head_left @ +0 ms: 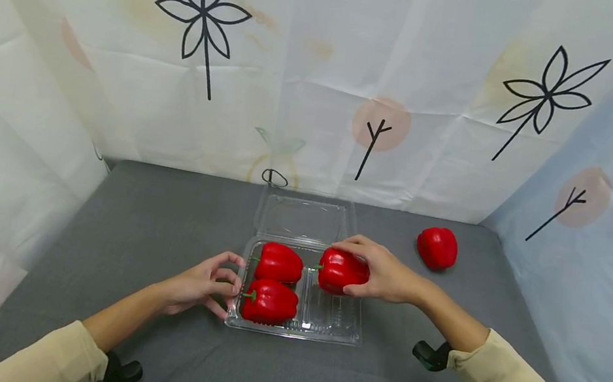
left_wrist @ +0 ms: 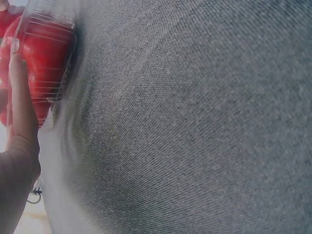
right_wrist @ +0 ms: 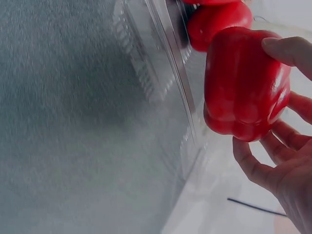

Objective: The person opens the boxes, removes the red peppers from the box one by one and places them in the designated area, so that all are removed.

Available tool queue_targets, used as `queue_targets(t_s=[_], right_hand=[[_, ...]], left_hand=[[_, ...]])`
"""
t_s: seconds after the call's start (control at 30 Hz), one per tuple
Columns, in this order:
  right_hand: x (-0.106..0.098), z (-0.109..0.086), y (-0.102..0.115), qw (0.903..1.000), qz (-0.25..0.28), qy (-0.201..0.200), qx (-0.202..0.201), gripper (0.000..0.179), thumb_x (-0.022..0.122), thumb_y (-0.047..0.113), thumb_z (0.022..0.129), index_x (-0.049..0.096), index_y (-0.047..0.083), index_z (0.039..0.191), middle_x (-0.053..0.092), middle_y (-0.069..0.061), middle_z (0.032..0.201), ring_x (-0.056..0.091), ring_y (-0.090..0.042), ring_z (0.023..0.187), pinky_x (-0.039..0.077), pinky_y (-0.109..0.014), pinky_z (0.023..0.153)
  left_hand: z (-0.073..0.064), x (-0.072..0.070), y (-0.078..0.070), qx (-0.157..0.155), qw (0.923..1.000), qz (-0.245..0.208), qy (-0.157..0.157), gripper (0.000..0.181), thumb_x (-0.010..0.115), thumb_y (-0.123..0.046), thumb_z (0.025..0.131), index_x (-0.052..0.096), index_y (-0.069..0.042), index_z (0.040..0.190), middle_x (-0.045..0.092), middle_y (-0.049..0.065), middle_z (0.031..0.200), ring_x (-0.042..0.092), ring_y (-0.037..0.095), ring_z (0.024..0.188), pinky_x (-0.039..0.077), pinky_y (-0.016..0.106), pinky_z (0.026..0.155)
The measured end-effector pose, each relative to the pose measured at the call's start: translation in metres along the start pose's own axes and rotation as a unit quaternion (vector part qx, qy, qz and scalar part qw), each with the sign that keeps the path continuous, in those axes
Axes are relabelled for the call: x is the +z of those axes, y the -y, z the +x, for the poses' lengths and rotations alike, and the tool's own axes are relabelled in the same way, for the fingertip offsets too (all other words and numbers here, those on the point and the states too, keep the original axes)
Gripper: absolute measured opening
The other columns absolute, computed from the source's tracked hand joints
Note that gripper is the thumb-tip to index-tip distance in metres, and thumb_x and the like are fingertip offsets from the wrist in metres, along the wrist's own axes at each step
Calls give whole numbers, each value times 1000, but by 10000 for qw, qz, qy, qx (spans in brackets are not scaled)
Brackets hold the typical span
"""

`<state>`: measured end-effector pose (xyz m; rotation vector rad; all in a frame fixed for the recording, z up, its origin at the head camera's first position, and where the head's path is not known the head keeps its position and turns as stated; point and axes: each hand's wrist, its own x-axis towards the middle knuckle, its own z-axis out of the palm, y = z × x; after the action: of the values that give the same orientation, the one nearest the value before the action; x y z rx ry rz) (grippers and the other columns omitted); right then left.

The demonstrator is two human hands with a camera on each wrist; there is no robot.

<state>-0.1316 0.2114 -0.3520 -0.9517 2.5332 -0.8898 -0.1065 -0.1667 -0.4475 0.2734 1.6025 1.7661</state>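
A clear plastic clamshell container [head_left: 332, 317] stands on the grey cloth, its lid [head_left: 305, 217] folded back to the rear. Two red bell peppers [head_left: 279, 262] [head_left: 270, 302] lie one behind the other in its left half, green stems to the left. My right hand [head_left: 383, 274] holds a third red bell pepper [right_wrist: 243, 83] between thumb and fingers, over the container's right rear part. In the right wrist view that pepper hangs above the rim. At the left side, my left hand [head_left: 207, 285] touches the container's edge with spread fingers; the left wrist view shows one finger [left_wrist: 22, 97] straight along the wall.
Another red bell pepper [head_left: 437, 248] lies on the grey table cloth [head_left: 179, 205] at the back right. White patterned fabric [head_left: 324, 75] hangs behind the table and on both sides. Each wrist wears a black strap mount [head_left: 430, 355].
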Motion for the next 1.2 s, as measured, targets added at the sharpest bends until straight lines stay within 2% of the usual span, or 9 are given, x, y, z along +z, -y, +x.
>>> queue_targets(t_s=[0.13,0.3,0.5,0.73,0.87,1.03,1.2], right_hand=[[-14,-4,-4,9990,-36,-423,119,70,82,12,78,52,7,141,52,-12,134,53,-32,118,57,-42,86],[-33,-9,-15,9921,-84,-1233,208,73,84,10,78,50,5,143,50,-15,136,54,-35,117,58,-49,83],[-45,-14,-31,9750,-271,-2157,464,76,83,8,79,45,0,144,48,-21,137,53,-41,116,56,-57,83],[-45,-17,-51,9504,-321,-3003,740,76,82,7,79,45,-1,145,46,-23,139,50,-42,118,54,-61,83],[-44,-18,-61,9372,-427,-3336,923,73,81,8,80,46,-3,143,47,-25,136,50,-43,117,53,-63,84],[-41,-20,-71,9256,-559,-3570,1127,70,81,12,81,48,-3,141,48,-26,134,49,-44,116,52,-64,84],[-30,-20,-82,9131,-474,-3713,1618,71,79,14,82,46,-1,143,46,-27,134,45,-46,121,51,-65,87]], left_hand=[[0,0,0,12,10000,15,-11,48,62,-6,97,32,-6,134,60,10,100,63,24,77,60,49,71],[0,0,-1,-1,10000,21,-10,49,62,-6,97,32,-6,135,60,10,100,62,25,77,60,50,71],[0,0,-1,-31,10000,10,-30,49,63,-6,97,32,-6,135,60,10,100,62,25,77,60,49,71],[0,0,0,-13,10000,7,-24,48,63,-6,96,32,-6,134,60,11,100,62,25,76,60,50,71],[1,0,1,2,10000,11,-12,48,63,-6,97,32,-6,134,60,11,101,63,25,77,60,50,71],[1,0,1,-4,10000,8,-25,48,63,-6,97,32,-6,134,60,11,101,63,25,77,60,48,71],[0,0,0,-24,10000,9,-24,48,63,-6,97,32,-7,135,60,11,101,63,25,77,60,48,71]])
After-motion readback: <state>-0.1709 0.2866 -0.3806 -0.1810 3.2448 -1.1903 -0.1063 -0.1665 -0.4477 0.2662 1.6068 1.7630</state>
